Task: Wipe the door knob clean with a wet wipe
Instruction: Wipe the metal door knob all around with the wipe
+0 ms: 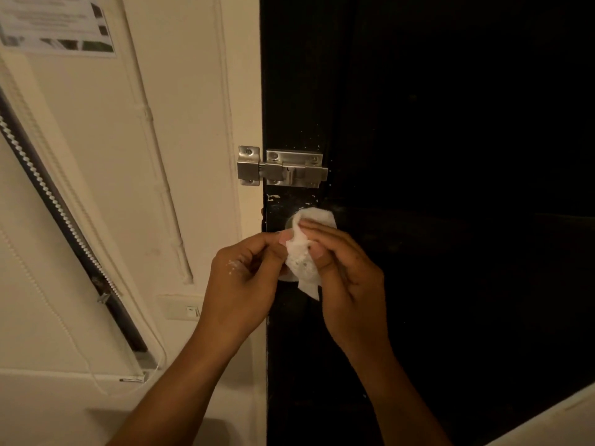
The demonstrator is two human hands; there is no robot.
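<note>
A white wet wipe (304, 262) is pinched between both my hands in front of a black door (450, 156). My left hand (244, 284) grips its left edge with thumb and fingertips. My right hand (347, 278) holds its right side, fingers curled over it. The wipe's upper part drapes over the door knob (288, 223), of which only a sliver of metal shows at the wipe's left edge. The rest of the knob is hidden behind the wipe and my fingers.
A steel slide bolt (283, 169) bridges door and frame just above the knob. The cream wall (180, 156) on the left carries a light switch (192, 312), a conduit, a posted notice (58, 24) and a window blind with a bead chain (51, 194).
</note>
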